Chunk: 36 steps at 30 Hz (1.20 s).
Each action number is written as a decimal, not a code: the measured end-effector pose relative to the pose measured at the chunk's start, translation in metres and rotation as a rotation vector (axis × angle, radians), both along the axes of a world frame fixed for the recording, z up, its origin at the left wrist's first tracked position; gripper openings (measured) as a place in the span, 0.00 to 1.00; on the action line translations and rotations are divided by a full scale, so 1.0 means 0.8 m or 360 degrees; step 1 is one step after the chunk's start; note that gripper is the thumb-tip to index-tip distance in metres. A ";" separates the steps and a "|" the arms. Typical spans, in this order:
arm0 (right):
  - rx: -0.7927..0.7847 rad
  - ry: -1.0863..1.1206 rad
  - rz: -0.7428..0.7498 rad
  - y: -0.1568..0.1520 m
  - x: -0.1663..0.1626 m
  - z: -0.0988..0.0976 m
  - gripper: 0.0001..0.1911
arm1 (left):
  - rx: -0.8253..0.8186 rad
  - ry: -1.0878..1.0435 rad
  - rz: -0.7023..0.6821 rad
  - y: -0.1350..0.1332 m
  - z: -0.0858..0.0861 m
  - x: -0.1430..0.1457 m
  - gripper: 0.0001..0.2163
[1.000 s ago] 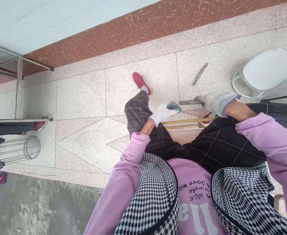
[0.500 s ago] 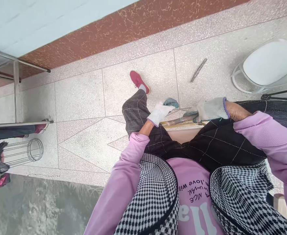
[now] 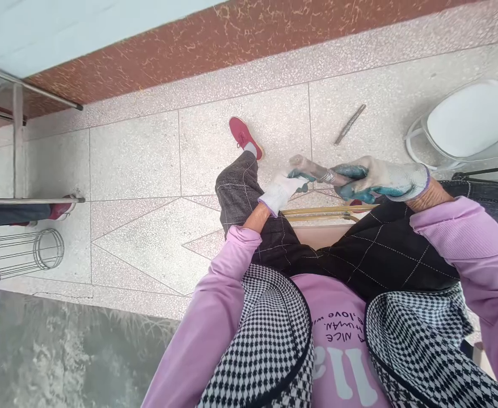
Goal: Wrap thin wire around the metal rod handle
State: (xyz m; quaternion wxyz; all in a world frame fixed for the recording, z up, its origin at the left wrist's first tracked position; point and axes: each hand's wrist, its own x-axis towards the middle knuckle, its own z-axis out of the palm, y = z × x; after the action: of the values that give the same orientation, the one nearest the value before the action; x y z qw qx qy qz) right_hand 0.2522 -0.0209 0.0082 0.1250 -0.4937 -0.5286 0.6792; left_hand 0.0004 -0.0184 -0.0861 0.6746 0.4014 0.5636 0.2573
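Observation:
My right hand (image 3: 383,178), in a white glove with a blue-green palm, is closed around a stick-like tool (image 3: 317,170). A band of silvery wire wraps its middle, and its thicker far end lies over my left fingers. My left hand (image 3: 283,188), gloved the same way, is closed with curled fingers; what it grips is hidden. Below both hands, long yellowish strips (image 3: 329,212) lie across a pinkish board (image 3: 323,233) between my knees.
A dark narrow tool (image 3: 350,124) lies on the tiled floor. To the right stands a white chair (image 3: 472,119). At left are a metal frame (image 3: 18,141), a wire basket (image 3: 47,249) and another person's red shoe (image 3: 62,208). A brown-based wall runs along the far side.
My right hand has lifted the wire-wrapped tool off the strips, and its far end now sits higher, by my left hand. The left hand has shifted slightly. The camera view has turned a little.

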 end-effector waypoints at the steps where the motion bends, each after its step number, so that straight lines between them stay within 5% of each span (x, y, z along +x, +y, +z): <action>1: -0.0040 0.0061 -0.0030 0.003 -0.001 0.002 0.31 | 0.0000 -0.0028 -0.0045 -0.002 -0.002 0.001 0.08; 6: -0.0155 0.0186 -0.0331 0.006 -0.007 0.013 0.27 | 0.0172 -0.0145 -0.0298 -0.011 -0.020 0.001 0.10; 10: -0.0086 0.0090 -0.0348 0.000 -0.016 0.020 0.24 | 0.0385 0.0007 -0.0443 -0.012 -0.029 -0.002 0.09; 17: 0.0425 -0.0526 -0.0113 0.009 -0.017 0.000 0.15 | 0.0633 0.0393 -0.0692 -0.015 -0.032 -0.007 0.14; 20: 0.0597 -0.0869 0.0053 0.015 -0.016 -0.014 0.21 | 0.0741 0.0627 -0.0786 -0.015 -0.037 -0.009 0.13; 27: 0.0630 -0.1414 0.0343 0.020 -0.019 -0.008 0.19 | 0.0928 0.0990 -0.0981 -0.013 -0.023 -0.010 0.15; 32: 0.0660 -0.1242 0.0194 0.021 -0.002 -0.028 0.05 | 0.0840 0.0800 -0.0790 -0.009 -0.016 -0.016 0.12; 36: 0.0459 -0.0875 0.0114 0.017 0.007 -0.056 0.21 | 0.0624 0.0653 -0.0476 -0.008 -0.022 -0.021 0.10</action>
State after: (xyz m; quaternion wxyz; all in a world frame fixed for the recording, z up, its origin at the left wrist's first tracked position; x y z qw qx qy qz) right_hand 0.2580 -0.0075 -0.0366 0.0220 -0.6171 -0.6506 0.4421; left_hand -0.0162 -0.0249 -0.1038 0.4869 0.6456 0.5623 0.1728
